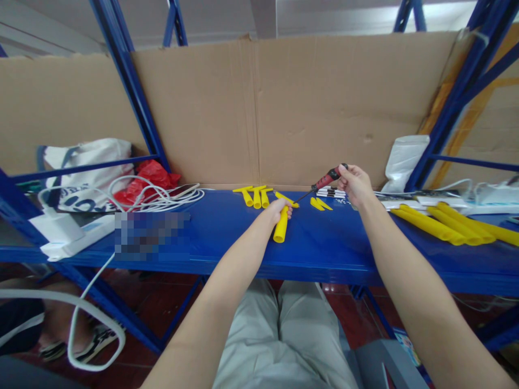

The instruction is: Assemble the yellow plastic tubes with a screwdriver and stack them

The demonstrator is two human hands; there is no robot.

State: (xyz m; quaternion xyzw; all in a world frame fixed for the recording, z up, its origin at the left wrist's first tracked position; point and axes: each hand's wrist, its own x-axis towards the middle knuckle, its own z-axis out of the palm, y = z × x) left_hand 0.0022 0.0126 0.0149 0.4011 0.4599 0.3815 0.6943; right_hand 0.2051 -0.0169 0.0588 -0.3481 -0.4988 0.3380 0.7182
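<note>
My left hand (283, 208) is wrapped round a yellow tube (279, 233), whose open end points towards me on the blue shelf. In my right hand (354, 185) is a screwdriver (325, 180) with a red and black handle. Its thin shaft slants down to the left, and the tip reaches the far end of the tube by my left fingers; the exact contact is too small to tell. Beyond my left hand lies a yellow piece (287, 199), partly hidden. Small flat yellow pieces (317, 203) rest below the screwdriver handle.
Several T-shaped yellow parts (257, 198) stand at the back of the blue shelf (227, 227). Longer yellow tubes (433, 227) lie at right. White cables (162, 200), a power strip (81, 237) and a cloth bag (93, 173) occupy the left. A cardboard sheet (324, 108) closes the back.
</note>
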